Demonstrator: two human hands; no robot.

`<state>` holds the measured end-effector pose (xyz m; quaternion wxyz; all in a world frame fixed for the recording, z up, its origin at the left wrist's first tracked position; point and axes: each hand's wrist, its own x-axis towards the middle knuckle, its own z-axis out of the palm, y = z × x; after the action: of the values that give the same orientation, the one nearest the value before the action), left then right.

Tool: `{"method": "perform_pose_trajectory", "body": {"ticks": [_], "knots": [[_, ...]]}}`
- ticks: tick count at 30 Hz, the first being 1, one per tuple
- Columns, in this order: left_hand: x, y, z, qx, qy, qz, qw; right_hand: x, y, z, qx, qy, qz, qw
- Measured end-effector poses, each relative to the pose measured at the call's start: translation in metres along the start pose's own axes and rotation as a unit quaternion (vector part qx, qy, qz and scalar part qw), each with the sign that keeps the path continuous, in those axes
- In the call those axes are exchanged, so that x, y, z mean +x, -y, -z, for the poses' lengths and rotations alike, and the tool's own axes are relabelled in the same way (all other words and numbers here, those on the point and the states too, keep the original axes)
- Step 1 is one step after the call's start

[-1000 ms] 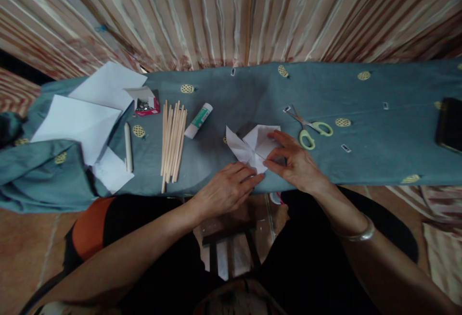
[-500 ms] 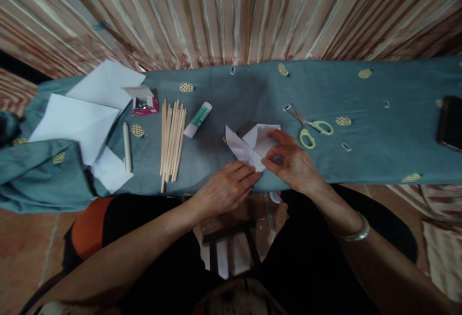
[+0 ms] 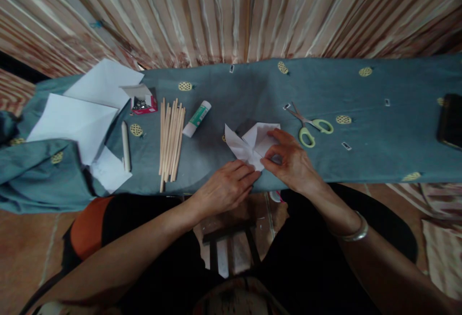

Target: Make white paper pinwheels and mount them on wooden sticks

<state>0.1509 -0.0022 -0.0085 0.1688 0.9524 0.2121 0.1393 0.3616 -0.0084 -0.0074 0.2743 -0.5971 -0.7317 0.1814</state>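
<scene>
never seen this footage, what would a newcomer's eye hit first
Probably the folded white paper near the front of the cloth, with the left hand and right hand both on it. Next, the green-handled scissors to its right, then the wooden sticks to its left.

Paper (image 3: 251,150) between glue stick (image 3: 197,119) and scissors (image 3: 305,122), rods (image 3: 170,142) left of glue stick, sheets (image 3: 77,118) farther left

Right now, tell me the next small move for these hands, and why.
Perhaps press the right side of the folded paper inward with the right hand: its fingers touch there, the left hand rests at the near edge, and the paper doesn't appear to lie flat.
</scene>
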Motion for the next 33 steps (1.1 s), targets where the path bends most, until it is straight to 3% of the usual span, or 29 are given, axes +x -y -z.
{"method": "perform_pose_trajectory", "body": {"ticks": [12, 21, 33], "knots": [[-0.0001, 0.0012, -0.0010, -0.004, -0.004, -0.004, 1.000, -0.0026, -0.0020, -0.0013, -0.001, -0.004, -0.002, 1.000], [0.0003, 0.0006, -0.0003, -0.002, 0.001, -0.001, 1.000, -0.0059, -0.0012, -0.0023, 0.012, 0.021, 0.072, 0.997], [0.0003, -0.0004, 0.0004, 0.012, -0.001, -0.001, 1.000, -0.0078, 0.0029, -0.0015, -0.030, 0.037, 0.079, 0.996]]}}
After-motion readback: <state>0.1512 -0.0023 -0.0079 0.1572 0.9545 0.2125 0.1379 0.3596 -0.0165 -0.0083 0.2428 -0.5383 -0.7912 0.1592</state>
